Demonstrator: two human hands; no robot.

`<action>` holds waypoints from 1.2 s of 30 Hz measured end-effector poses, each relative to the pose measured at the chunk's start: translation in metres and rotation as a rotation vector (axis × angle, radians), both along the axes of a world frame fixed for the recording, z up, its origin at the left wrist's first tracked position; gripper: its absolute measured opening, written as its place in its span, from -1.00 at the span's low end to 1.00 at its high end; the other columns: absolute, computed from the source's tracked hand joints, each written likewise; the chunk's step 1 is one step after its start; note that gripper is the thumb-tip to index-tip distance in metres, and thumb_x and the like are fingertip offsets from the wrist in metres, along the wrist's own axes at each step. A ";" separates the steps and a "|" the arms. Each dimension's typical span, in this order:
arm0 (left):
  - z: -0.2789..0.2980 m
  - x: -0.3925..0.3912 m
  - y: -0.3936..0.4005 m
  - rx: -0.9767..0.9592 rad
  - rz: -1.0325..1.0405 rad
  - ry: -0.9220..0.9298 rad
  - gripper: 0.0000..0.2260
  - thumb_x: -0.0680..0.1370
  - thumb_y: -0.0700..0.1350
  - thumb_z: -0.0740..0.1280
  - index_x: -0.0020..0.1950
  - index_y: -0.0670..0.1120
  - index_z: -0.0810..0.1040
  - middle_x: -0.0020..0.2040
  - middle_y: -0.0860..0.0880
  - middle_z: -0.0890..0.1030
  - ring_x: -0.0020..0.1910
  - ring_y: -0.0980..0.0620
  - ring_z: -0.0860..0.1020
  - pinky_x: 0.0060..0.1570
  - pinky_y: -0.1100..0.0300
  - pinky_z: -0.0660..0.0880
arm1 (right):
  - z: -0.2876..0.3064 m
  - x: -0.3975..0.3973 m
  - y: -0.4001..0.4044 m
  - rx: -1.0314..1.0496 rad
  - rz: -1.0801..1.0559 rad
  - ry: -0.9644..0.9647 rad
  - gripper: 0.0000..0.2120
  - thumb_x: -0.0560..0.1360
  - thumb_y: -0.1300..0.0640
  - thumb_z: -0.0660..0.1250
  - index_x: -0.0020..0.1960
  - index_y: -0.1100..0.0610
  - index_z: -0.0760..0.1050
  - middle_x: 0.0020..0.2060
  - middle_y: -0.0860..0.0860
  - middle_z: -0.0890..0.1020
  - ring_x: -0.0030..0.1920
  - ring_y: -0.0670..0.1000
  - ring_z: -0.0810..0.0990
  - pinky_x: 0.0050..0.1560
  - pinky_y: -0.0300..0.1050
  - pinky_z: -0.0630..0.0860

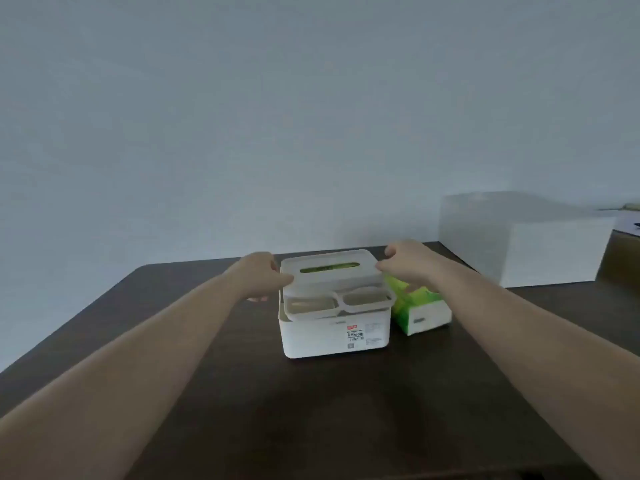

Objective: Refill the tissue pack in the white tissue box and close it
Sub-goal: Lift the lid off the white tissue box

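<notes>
A white tissue box (pixel 334 337) with a printed label stands in the middle of a dark brown table (pixel 242 393). Its white lid (pixel 329 271) sits tilted on top, the front edge lifted off the rim; it has a slot showing green and two small trays at the front. My left hand (pixel 261 277) grips the lid's left edge. My right hand (pixel 405 266) grips its right edge. A green and white tissue pack (pixel 419 306) lies on the table just right of the box, under my right wrist.
A large white block (pixel 519 240) stands at the back right of the table. A light wall runs behind the table's far edge. A brown surface (pixel 620 258) shows at the far right.
</notes>
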State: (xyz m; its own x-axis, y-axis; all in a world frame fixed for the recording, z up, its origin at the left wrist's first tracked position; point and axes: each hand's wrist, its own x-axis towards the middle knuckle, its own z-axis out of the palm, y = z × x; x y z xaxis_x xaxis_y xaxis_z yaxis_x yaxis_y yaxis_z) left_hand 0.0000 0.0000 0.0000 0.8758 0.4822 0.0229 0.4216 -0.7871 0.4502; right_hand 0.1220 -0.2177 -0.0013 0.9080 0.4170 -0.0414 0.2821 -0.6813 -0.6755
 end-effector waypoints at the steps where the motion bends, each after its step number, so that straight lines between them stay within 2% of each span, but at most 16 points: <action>1: -0.001 -0.001 -0.001 -0.060 -0.006 0.040 -0.85 0.47 -0.04 0.28 -0.20 -0.09 0.40 -0.34 -0.11 0.53 -0.38 -0.09 0.44 -0.29 0.20 0.39 | 0.000 0.000 -0.003 -0.012 -0.018 0.041 -0.58 0.55 0.15 0.27 0.37 0.25 0.39 0.25 0.19 0.51 0.17 0.19 0.56 0.02 0.06 0.63; 4: -0.004 -0.002 -0.006 -0.076 0.026 0.122 -0.74 0.43 -0.07 0.28 -0.36 -0.09 0.24 -0.46 -0.10 0.35 -0.52 -0.07 0.33 -0.36 0.20 0.29 | -0.005 -0.004 -0.007 -0.091 -0.060 0.105 -0.74 0.51 0.14 0.33 0.13 0.25 0.52 -0.02 0.18 0.64 -0.09 0.10 0.64 -0.21 -0.06 0.64; 7: -0.011 0.000 -0.013 -0.032 0.060 0.173 -0.76 0.44 -0.08 0.27 -0.34 -0.11 0.27 -0.51 -0.06 0.29 -0.58 -0.03 0.26 -0.45 0.24 0.20 | -0.013 -0.008 -0.002 -0.206 -0.074 0.079 -0.92 0.49 0.22 0.30 -0.14 0.23 0.51 -0.27 0.13 0.59 -0.33 0.05 0.55 -0.32 -0.16 0.56; 9: -0.018 0.000 -0.017 0.017 0.068 0.209 -0.79 0.43 -0.10 0.24 -0.37 -0.13 0.32 -0.52 -0.06 0.35 -0.56 -0.02 0.31 -0.46 0.24 0.23 | -0.019 -0.009 -0.001 -0.218 -0.078 0.052 -0.84 0.48 0.28 0.27 -0.28 0.19 0.41 -0.38 0.10 0.49 -0.45 0.03 0.46 -0.47 -0.21 0.43; 11: -0.023 0.000 -0.020 0.038 0.074 0.231 -0.81 0.42 -0.13 0.23 -0.38 -0.14 0.35 -0.48 -0.06 0.40 -0.50 -0.01 0.36 -0.40 0.22 0.29 | -0.021 -0.008 -0.001 -0.242 -0.081 0.000 -0.81 0.46 0.29 0.26 -0.32 0.18 0.39 -0.42 0.09 0.47 -0.50 0.01 0.41 -0.51 -0.22 0.34; 14: -0.026 0.003 -0.021 0.039 0.103 0.222 -0.85 0.38 -0.20 0.20 -0.39 -0.12 0.33 -0.45 -0.04 0.38 -0.46 0.00 0.34 -0.41 0.22 0.27 | -0.021 -0.008 0.001 -0.231 -0.085 -0.070 -0.86 0.39 0.30 0.28 -0.34 0.20 0.44 -0.40 0.11 0.52 -0.47 0.06 0.40 -0.46 -0.18 0.31; 18: -0.022 0.007 -0.012 0.058 0.172 0.063 -0.79 0.41 -0.20 0.20 -0.40 -0.09 0.24 -0.44 0.00 0.30 -0.47 0.00 0.27 -0.44 0.23 0.19 | -0.016 -0.005 0.003 -0.113 -0.087 -0.091 -0.81 0.38 0.28 0.29 -0.40 0.20 0.42 -0.45 0.10 0.51 -0.53 0.04 0.36 -0.47 -0.20 0.31; 22: -0.013 0.007 0.004 0.083 0.194 -0.122 -0.73 0.47 -0.09 0.23 -0.41 -0.09 0.27 -0.43 0.00 0.36 -0.48 0.00 0.32 -0.46 0.24 0.23 | -0.009 -0.006 0.011 -0.005 -0.085 -0.136 -0.89 0.36 0.33 0.26 -0.33 0.22 0.46 -0.38 0.13 0.56 -0.41 0.08 0.45 -0.37 -0.14 0.36; 25: -0.006 -0.002 0.021 0.085 0.235 -0.185 -0.75 0.47 -0.08 0.24 -0.38 -0.12 0.40 -0.40 -0.05 0.50 -0.41 -0.05 0.46 -0.44 0.23 0.33 | -0.004 -0.010 0.026 0.049 -0.047 -0.149 -0.89 0.40 0.29 0.27 -0.24 0.29 0.55 -0.32 0.17 0.61 -0.35 0.10 0.48 -0.30 -0.11 0.37; 28: -0.005 -0.020 0.043 0.088 0.282 -0.194 -0.74 0.49 -0.06 0.24 -0.36 -0.16 0.47 -0.31 -0.14 0.65 -0.34 -0.13 0.57 -0.31 0.17 0.46 | 0.000 -0.018 0.052 0.077 -0.003 -0.190 -0.83 0.42 0.27 0.29 -0.19 0.37 0.59 -0.29 0.21 0.66 -0.30 0.12 0.52 -0.26 -0.11 0.40; 30: -0.009 -0.035 0.060 0.108 0.318 -0.165 -0.72 0.49 -0.05 0.25 -0.34 -0.18 0.54 -0.25 -0.19 0.71 -0.28 -0.15 0.64 -0.25 0.14 0.50 | 0.002 -0.028 0.075 0.081 0.051 -0.222 -0.81 0.47 0.20 0.28 -0.23 0.30 0.56 -0.36 0.16 0.58 -0.30 0.13 0.51 -0.27 -0.14 0.38; 32: -0.018 -0.053 0.076 0.121 0.341 -0.125 -0.72 0.50 -0.06 0.25 -0.33 -0.19 0.57 -0.23 -0.21 0.72 -0.23 -0.16 0.67 -0.21 0.11 0.54 | 0.001 -0.041 0.100 0.045 0.086 -0.245 -0.76 0.50 0.15 0.27 -0.28 0.25 0.51 -0.39 0.10 0.55 -0.37 0.09 0.48 -0.37 -0.17 0.33; 36: -0.037 -0.084 0.108 0.145 0.371 -0.015 -0.64 0.54 -0.01 0.19 -0.31 -0.20 0.60 -0.36 -0.15 0.67 -0.28 -0.14 0.66 -0.07 0.08 0.59 | -0.006 -0.061 0.143 -0.001 0.149 -0.235 -0.66 0.51 0.15 0.27 -0.41 0.16 0.29 -0.45 0.02 0.39 -0.39 0.05 0.42 -0.50 -0.17 0.21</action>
